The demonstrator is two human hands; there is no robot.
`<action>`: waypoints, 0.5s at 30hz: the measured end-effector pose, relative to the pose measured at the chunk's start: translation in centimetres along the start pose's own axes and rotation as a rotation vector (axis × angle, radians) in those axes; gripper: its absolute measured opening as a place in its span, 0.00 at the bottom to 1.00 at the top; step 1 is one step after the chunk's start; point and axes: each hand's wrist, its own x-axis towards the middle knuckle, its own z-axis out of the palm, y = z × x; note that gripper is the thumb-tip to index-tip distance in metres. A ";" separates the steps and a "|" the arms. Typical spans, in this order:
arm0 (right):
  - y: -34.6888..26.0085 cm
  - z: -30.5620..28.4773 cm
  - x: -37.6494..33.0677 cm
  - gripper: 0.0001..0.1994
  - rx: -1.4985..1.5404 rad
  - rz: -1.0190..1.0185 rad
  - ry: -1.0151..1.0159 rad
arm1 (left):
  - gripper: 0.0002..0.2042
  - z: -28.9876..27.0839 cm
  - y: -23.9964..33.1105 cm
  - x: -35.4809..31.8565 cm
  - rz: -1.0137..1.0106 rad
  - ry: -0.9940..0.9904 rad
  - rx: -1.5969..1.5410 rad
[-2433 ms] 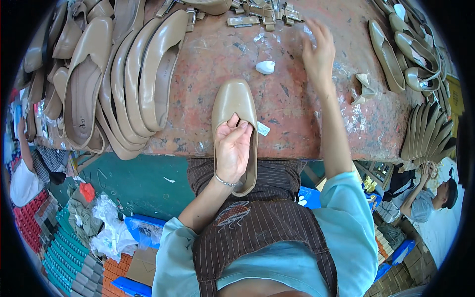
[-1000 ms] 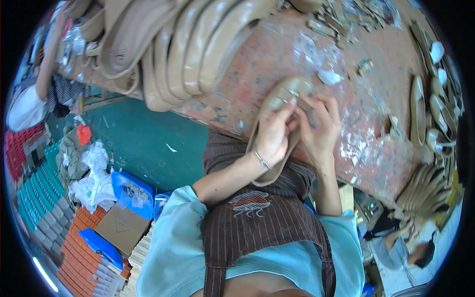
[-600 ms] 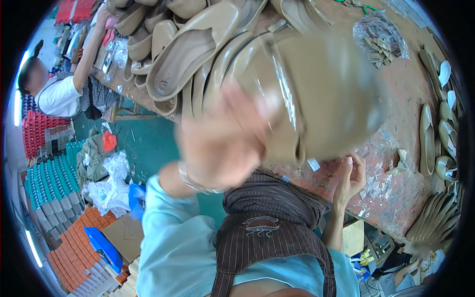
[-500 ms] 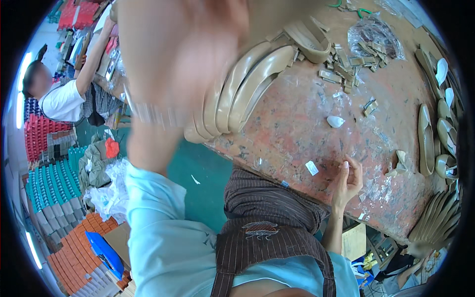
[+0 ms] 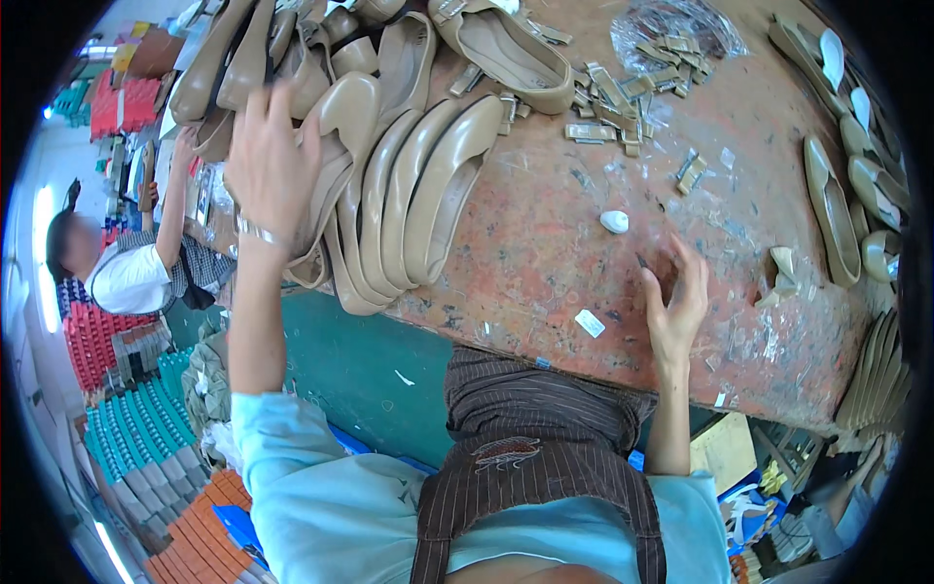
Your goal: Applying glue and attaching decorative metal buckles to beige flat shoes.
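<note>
My left hand (image 5: 272, 161) reaches over the left part of the workbench, fingers extended and slightly apart, next to a pile of beige flat shoes (image 5: 243, 60). Whether its fingertips touch a shoe I cannot tell. Just right of it, a row of beige shoes (image 5: 394, 209) leans together at the bench edge. My right hand (image 5: 679, 310) hovers low over the bench, thumb and fingers apart, with no held object visible. Near it are a small white lump (image 5: 614, 222) and a white label (image 5: 590, 322). Several beige bows (image 5: 613, 107) lie heaped farther back.
More beige shoes (image 5: 832, 209) line the bench's right side. A clear plastic bag (image 5: 671, 29) lies at the back, and a single bow (image 5: 691, 173) sits apart. At left, another person (image 5: 131, 263) reaches toward the bench, near stacked red, green and orange pieces (image 5: 136, 428).
My left hand, earlier a blur close to the camera, is now lower and farther left beside the shoe pile. My right hand's fingers have spread. The view has shifted, showing more shoes at left.
</note>
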 end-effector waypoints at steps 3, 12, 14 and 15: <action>-0.6 1.7 2.0 0.31 0.028 -0.036 -0.102 | 0.13 -0.7 -2.0 -4.5 -0.293 -0.604 0.251; -0.1 4.0 3.6 0.22 0.019 -0.048 -0.169 | 0.06 -7.5 1.4 -8.2 -0.333 -0.099 -0.345; 0.1 4.3 3.3 0.18 0.011 -0.063 -0.141 | 0.07 -8.9 5.0 -10.4 -0.383 -0.357 -0.587; 0.1 4.5 3.2 0.16 0.004 -0.073 -0.122 | 0.07 -9.3 7.3 -11.6 -0.400 -0.464 -0.698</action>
